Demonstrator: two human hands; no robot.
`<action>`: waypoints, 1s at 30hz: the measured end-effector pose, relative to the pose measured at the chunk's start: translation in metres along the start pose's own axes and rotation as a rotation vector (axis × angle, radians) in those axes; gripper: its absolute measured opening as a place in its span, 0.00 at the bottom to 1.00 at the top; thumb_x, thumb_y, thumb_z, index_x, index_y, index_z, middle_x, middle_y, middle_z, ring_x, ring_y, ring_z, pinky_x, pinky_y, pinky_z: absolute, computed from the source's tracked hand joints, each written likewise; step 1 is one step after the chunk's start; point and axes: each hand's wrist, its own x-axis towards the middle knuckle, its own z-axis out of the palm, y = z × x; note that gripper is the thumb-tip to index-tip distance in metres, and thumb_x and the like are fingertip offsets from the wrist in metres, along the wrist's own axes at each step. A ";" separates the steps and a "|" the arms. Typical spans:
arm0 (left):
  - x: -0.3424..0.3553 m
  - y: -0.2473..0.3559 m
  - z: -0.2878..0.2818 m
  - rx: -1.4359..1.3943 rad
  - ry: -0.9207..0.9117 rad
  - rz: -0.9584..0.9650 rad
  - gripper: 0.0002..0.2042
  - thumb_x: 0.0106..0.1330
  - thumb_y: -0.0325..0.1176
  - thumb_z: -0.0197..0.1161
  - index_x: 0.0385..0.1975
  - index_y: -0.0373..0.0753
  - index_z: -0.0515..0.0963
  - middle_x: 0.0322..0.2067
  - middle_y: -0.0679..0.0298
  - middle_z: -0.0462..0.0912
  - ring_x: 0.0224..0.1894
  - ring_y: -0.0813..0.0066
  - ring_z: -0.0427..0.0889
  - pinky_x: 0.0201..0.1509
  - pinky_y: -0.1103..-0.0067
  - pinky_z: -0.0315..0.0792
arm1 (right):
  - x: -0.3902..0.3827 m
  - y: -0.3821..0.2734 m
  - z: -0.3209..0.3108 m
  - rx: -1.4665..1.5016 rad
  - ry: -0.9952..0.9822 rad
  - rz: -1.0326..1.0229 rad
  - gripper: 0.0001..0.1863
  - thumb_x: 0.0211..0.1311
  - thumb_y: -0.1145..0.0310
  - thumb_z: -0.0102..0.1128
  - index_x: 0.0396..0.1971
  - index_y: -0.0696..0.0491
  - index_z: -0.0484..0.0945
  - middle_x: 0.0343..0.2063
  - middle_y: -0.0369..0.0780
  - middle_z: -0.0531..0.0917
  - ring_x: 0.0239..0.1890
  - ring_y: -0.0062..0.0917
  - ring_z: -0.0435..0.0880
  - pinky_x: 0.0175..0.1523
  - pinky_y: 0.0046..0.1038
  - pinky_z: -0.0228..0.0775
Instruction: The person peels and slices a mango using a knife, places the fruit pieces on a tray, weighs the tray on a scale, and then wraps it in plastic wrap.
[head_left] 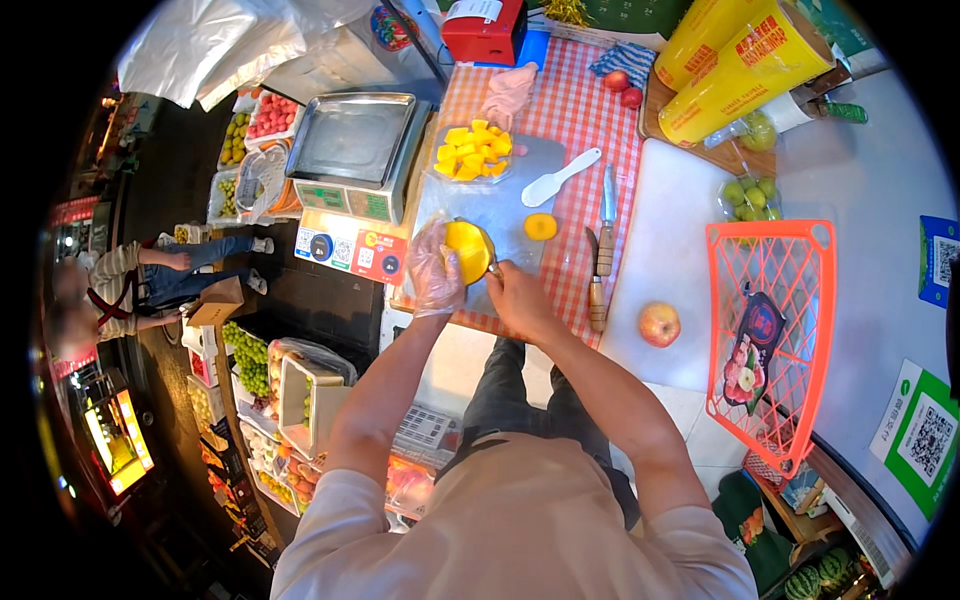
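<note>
My left hand, in a clear plastic glove, is closed round a peeled yellow mango piece held over the cutting board. At the mango's right edge, my bare right hand grips what looks like a knife; only a little metal shows, the rest being hidden by the fingers and fruit. Beyond them stands a clear tub of mango chunks. On the grey cutting board lie a slice of mango and a white spatula-like tool.
Two wooden-handled knives lie right of the board on the checked cloth. An apple and an orange basket sit farther right. A scale stands at left, beside fruit trays. Yellow film rolls are at the back right.
</note>
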 end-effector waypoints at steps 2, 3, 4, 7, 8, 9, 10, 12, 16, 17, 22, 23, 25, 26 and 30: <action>-0.002 0.001 -0.002 0.027 -0.030 0.006 0.22 0.70 0.40 0.51 0.57 0.30 0.73 0.55 0.42 0.76 0.57 0.42 0.74 0.64 0.56 0.66 | -0.002 0.005 0.002 0.071 -0.032 -0.015 0.17 0.70 0.58 0.53 0.37 0.60 0.76 0.29 0.54 0.83 0.34 0.51 0.83 0.39 0.46 0.73; -0.003 0.000 -0.004 0.041 -0.045 0.006 0.22 0.71 0.40 0.50 0.57 0.30 0.73 0.55 0.42 0.76 0.57 0.42 0.74 0.64 0.56 0.66 | -0.006 0.008 -0.001 0.139 -0.073 -0.010 0.17 0.70 0.58 0.54 0.36 0.60 0.75 0.28 0.53 0.82 0.33 0.51 0.82 0.38 0.45 0.72; -0.002 -0.001 -0.004 0.039 -0.038 0.006 0.22 0.71 0.40 0.49 0.57 0.30 0.73 0.56 0.42 0.76 0.57 0.42 0.74 0.64 0.56 0.66 | -0.010 0.009 -0.002 0.206 -0.115 -0.006 0.17 0.70 0.58 0.54 0.34 0.60 0.75 0.28 0.53 0.82 0.32 0.50 0.82 0.37 0.44 0.71; -0.005 0.000 -0.003 0.032 -0.031 -0.015 0.23 0.72 0.41 0.48 0.57 0.29 0.72 0.56 0.42 0.76 0.57 0.41 0.74 0.64 0.55 0.65 | -0.021 0.006 0.002 0.385 -0.147 0.091 0.17 0.71 0.59 0.54 0.32 0.61 0.74 0.26 0.52 0.80 0.31 0.47 0.81 0.36 0.41 0.69; -0.002 0.004 -0.002 0.034 -0.028 -0.024 0.23 0.72 0.41 0.47 0.57 0.28 0.72 0.56 0.41 0.76 0.57 0.41 0.74 0.64 0.55 0.65 | -0.020 0.010 0.008 0.419 -0.147 0.109 0.17 0.71 0.59 0.54 0.33 0.61 0.74 0.27 0.52 0.80 0.31 0.47 0.81 0.36 0.41 0.69; -0.002 0.006 -0.001 0.036 -0.026 -0.033 0.24 0.72 0.41 0.47 0.57 0.28 0.72 0.56 0.41 0.76 0.57 0.41 0.74 0.64 0.55 0.65 | -0.019 0.016 0.017 0.452 -0.147 0.128 0.17 0.71 0.59 0.54 0.33 0.61 0.74 0.27 0.52 0.80 0.31 0.46 0.81 0.37 0.41 0.69; -0.004 0.007 0.001 0.025 -0.005 -0.039 0.24 0.73 0.42 0.47 0.57 0.28 0.72 0.56 0.41 0.76 0.57 0.41 0.74 0.64 0.56 0.65 | -0.018 0.020 0.025 0.486 -0.147 0.146 0.16 0.71 0.60 0.54 0.34 0.60 0.73 0.27 0.52 0.80 0.31 0.46 0.81 0.37 0.40 0.69; -0.006 0.006 0.005 0.005 0.039 -0.047 0.24 0.73 0.43 0.46 0.57 0.28 0.72 0.56 0.41 0.76 0.58 0.41 0.73 0.64 0.56 0.65 | -0.014 0.018 0.035 0.505 -0.096 0.082 0.16 0.71 0.60 0.54 0.35 0.60 0.73 0.28 0.53 0.80 0.32 0.48 0.80 0.37 0.41 0.69; -0.012 0.009 0.006 0.020 0.053 -0.098 0.24 0.73 0.43 0.46 0.58 0.28 0.72 0.56 0.41 0.76 0.59 0.42 0.73 0.65 0.56 0.64 | -0.015 0.015 0.039 0.485 -0.034 -0.009 0.15 0.71 0.61 0.53 0.39 0.60 0.74 0.30 0.55 0.81 0.34 0.53 0.79 0.39 0.43 0.69; -0.012 0.010 0.007 0.040 0.053 -0.118 0.24 0.73 0.42 0.46 0.58 0.28 0.72 0.56 0.41 0.75 0.59 0.42 0.72 0.65 0.57 0.64 | -0.015 0.015 0.039 0.457 -0.045 -0.003 0.15 0.71 0.61 0.53 0.39 0.60 0.74 0.30 0.56 0.81 0.35 0.54 0.79 0.39 0.44 0.70; -0.015 0.012 0.018 0.052 0.143 -0.213 0.23 0.72 0.39 0.48 0.58 0.27 0.72 0.57 0.42 0.75 0.59 0.42 0.72 0.65 0.57 0.63 | -0.025 0.003 0.037 0.350 -0.002 -0.010 0.15 0.71 0.62 0.53 0.40 0.61 0.74 0.34 0.58 0.81 0.41 0.57 0.80 0.43 0.45 0.71; -0.015 0.013 0.018 0.064 0.145 -0.217 0.23 0.72 0.38 0.48 0.58 0.27 0.71 0.58 0.42 0.74 0.60 0.42 0.72 0.66 0.57 0.63 | -0.022 0.004 0.039 0.356 0.006 -0.014 0.15 0.71 0.62 0.53 0.40 0.61 0.74 0.34 0.58 0.81 0.41 0.57 0.80 0.43 0.45 0.71; -0.016 0.016 0.018 0.078 0.133 -0.227 0.23 0.71 0.38 0.49 0.59 0.28 0.71 0.59 0.42 0.74 0.60 0.42 0.72 0.66 0.57 0.63 | -0.013 0.008 0.043 0.366 0.021 -0.021 0.15 0.71 0.62 0.54 0.40 0.61 0.74 0.35 0.58 0.82 0.43 0.56 0.80 0.45 0.45 0.71; -0.015 0.017 0.016 0.081 0.123 -0.232 0.23 0.70 0.37 0.50 0.60 0.28 0.71 0.59 0.42 0.74 0.60 0.41 0.72 0.66 0.57 0.63 | -0.011 0.010 0.044 0.379 -0.007 -0.008 0.15 0.71 0.62 0.54 0.39 0.62 0.74 0.35 0.58 0.82 0.43 0.56 0.80 0.44 0.45 0.71; -0.006 -0.011 -0.013 -0.138 0.008 0.052 0.24 0.70 0.37 0.51 0.61 0.29 0.69 0.60 0.41 0.73 0.61 0.39 0.71 0.66 0.55 0.63 | -0.008 0.010 0.034 0.392 -0.084 0.008 0.16 0.71 0.61 0.54 0.39 0.62 0.74 0.34 0.58 0.81 0.40 0.56 0.80 0.43 0.44 0.70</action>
